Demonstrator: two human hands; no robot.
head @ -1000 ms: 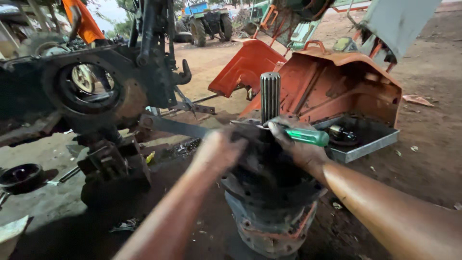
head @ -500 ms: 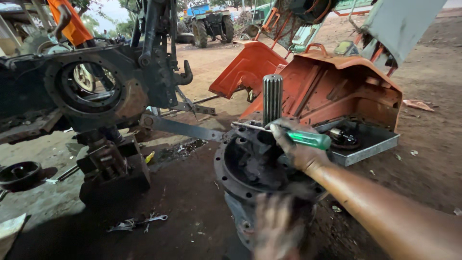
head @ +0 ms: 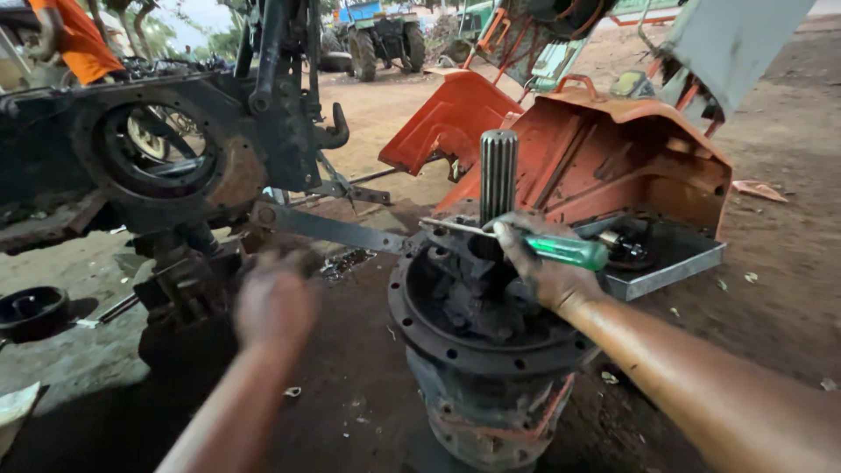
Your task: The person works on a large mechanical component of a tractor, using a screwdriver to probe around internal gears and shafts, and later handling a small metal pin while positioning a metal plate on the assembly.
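The right hand [head: 547, 276] is closed around a green-handled screwdriver [head: 561, 251], its blade laid flat across the top of a round, greasy gear housing [head: 486, 350]; the tip rests just beside the splined shaft [head: 498, 175] that stands upright from the housing's middle. The left hand [head: 273, 302] hangs in the air to the left of the housing, touching nothing; it is blurred, and whether it is open or closed cannot be told.

The housing stands on the dirt floor [head: 350, 385], its bolt-holed flange uppermost and uncovered; the inner gears lie exposed and black with grease; no bolts show in the flange holes. By this showing the unit is already opened and stripped of its cover, while the shaft and inner parts remain seated; the prying work appears to be midway at best.

Behind the housing, an orange body panel [head: 613, 149] leans on the ground; a shallow metal tray [head: 674, 267] with small parts sits at its foot; a tractor chassis with a large round opening [head: 158, 158] stands at the left.
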